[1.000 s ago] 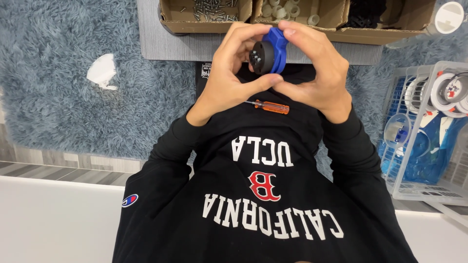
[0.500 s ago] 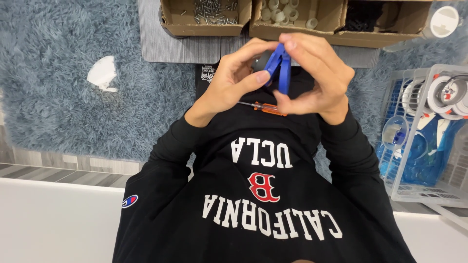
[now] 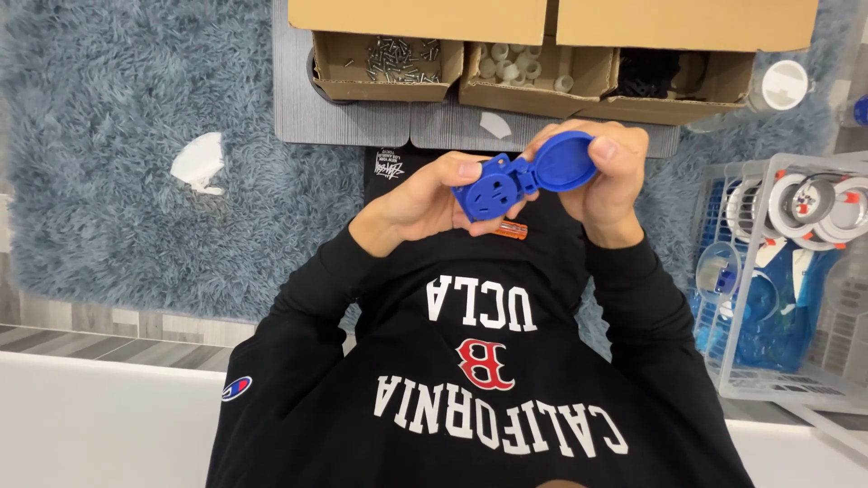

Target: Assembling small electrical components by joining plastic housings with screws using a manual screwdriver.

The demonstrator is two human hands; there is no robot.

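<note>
Seen from above, we hold a blue plastic socket with a hinged lid (image 3: 523, 181) in both hands over our lap, just in front of a grey board (image 3: 362, 117) that lies on a shaggy blue-grey rug (image 3: 117, 163). Our left hand (image 3: 425, 201) is closed around the socket body, thumb on its upper edge and fingers curled beneath, so that the round face with its pin holes is turned up toward us. Our right hand (image 3: 608, 176) is wrapped around the round lid, which stands swung open beside the body, with the thumb pressed on the lid's face and the fingers behind its rim. Just under the socket an orange-handled screwdriver (image 3: 509, 231) peeks out, resting on our black sweatshirt (image 3: 470, 361); only its handle end shows.

Along the far edge of the board sit open cardboard boxes: one with metal screws (image 3: 398, 61), one with small white round parts (image 3: 520, 68) and one with dark parts (image 3: 655, 77). A scrap of white paper (image 3: 199, 163) lies on the rug to the left, well apart from our hands. To the right stands a white wire basket (image 3: 778, 271) with blue and white pieces in it.
</note>
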